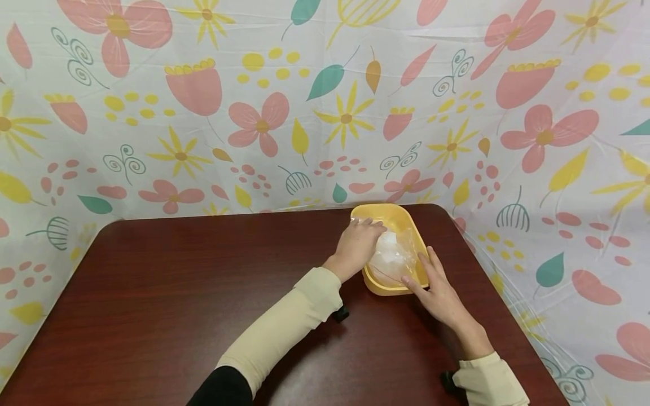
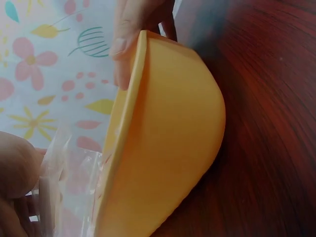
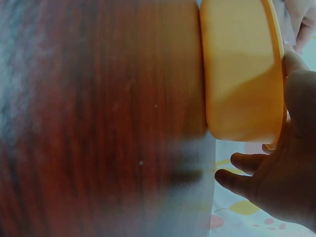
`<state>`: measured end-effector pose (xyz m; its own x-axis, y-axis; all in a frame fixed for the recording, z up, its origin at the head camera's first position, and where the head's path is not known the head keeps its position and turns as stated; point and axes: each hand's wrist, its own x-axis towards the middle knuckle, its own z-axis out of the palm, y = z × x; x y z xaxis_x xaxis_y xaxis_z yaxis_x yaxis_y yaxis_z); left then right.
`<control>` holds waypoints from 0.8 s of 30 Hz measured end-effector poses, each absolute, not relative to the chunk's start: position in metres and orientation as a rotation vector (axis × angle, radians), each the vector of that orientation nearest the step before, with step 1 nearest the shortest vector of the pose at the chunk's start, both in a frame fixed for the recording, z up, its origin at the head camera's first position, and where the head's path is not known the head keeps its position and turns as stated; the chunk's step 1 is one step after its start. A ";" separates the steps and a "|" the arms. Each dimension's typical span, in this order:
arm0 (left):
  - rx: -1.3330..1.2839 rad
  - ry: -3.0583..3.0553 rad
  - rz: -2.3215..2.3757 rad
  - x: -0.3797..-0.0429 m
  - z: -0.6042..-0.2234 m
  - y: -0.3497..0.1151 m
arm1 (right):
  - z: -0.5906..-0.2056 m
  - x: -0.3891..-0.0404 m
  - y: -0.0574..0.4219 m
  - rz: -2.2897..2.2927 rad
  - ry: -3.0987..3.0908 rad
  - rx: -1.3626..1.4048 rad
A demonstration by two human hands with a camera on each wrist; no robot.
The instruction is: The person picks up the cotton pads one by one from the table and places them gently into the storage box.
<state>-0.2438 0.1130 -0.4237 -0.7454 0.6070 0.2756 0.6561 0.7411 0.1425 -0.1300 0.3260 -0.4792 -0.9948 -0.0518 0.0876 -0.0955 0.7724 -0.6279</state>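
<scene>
My left hand is over the left rim of a yellow plastic basin, its fingers curled and pinching a clear plastic bag. In the left wrist view the crinkled film hangs beside the fingers, against the rim. A whitish mass shows through the film inside the basin; its kind is unclear. My right hand rests at the basin's near right corner, fingers spread and mostly straight. Its thumb lies over the rim, while two fingertips extend outside the wall in the right wrist view.
The basin stands on a dark reddish-brown table, near its far right corner. A white cloth printed with flowers hangs behind and at the sides. Dark straps sit at both wrists, below the cream sleeves.
</scene>
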 end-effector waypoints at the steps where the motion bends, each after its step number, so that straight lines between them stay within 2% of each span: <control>1: -1.011 -2.727 -0.344 -0.244 -0.424 0.115 | -0.479 -0.130 0.326 1.032 -2.895 0.120; 24: -1.075 -2.845 -0.237 -0.241 -0.443 0.158 | -0.477 -0.129 0.325 1.044 -2.882 0.132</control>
<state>-0.2405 0.1584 -0.4435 -0.7479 0.6490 0.1396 0.6632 0.7399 0.1128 -0.1287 0.3252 -0.4772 -0.9936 -0.0558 0.0979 -0.1055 0.7652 -0.6351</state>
